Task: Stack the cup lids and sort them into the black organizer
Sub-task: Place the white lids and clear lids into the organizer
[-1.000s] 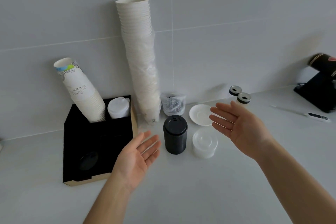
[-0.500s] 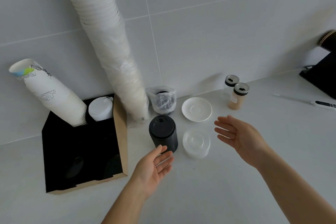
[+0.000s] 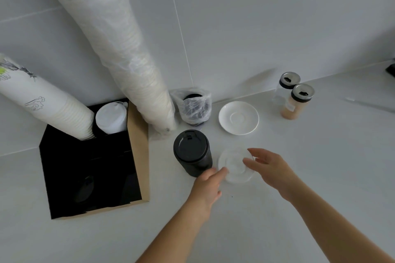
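Where a second ago both hands hung open above the table, palms turned toward each other, they have now dropped and drawn in on the clear lid stack. Going from the biggest thing down: the black organizer sits at the left with its cardboard side wall facing the lids; its back compartments hold a leaning stack of printed paper cups and a white lid stack, while the front compartments look dark and mostly free — something black may lie in one, too dim to tell. The black lid stack stands just right of the organizer, untouched. Beside it, nearly touching, is the clear stack. The left hand has its fingertips at that stack's near-left edge; the right hand curls over its right rim, fingers spread, not closed. Neither hand is clamped on anything yet — the grasp looks about to begin, and the clear lids appear to be the first batch headed for the organizer.
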The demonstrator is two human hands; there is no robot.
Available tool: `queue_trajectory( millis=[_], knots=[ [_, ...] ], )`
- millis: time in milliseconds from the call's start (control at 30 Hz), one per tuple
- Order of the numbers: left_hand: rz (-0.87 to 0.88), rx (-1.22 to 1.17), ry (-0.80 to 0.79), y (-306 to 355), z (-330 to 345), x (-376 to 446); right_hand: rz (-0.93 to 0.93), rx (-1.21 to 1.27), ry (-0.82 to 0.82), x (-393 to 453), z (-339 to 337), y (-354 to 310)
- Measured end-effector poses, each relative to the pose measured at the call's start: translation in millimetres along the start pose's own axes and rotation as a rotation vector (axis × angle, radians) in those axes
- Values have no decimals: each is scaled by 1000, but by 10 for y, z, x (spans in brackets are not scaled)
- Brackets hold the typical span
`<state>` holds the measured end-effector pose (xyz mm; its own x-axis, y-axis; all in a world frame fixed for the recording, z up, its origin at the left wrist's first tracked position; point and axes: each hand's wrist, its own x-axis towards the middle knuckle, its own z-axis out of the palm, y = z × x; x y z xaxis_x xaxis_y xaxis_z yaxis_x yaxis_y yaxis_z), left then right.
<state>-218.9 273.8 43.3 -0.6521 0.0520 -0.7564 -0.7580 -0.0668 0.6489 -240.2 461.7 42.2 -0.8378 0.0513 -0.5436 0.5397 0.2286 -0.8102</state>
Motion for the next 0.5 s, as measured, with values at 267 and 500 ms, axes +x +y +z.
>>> queue_trajectory(
  millis=[267,500],
  knots=[
    [82,184,63,2,102,209,72,83,-51,181,-66,95],
    [6,74,14,-46,111,286,127,138,-124,176,-97,48]
  ],
)
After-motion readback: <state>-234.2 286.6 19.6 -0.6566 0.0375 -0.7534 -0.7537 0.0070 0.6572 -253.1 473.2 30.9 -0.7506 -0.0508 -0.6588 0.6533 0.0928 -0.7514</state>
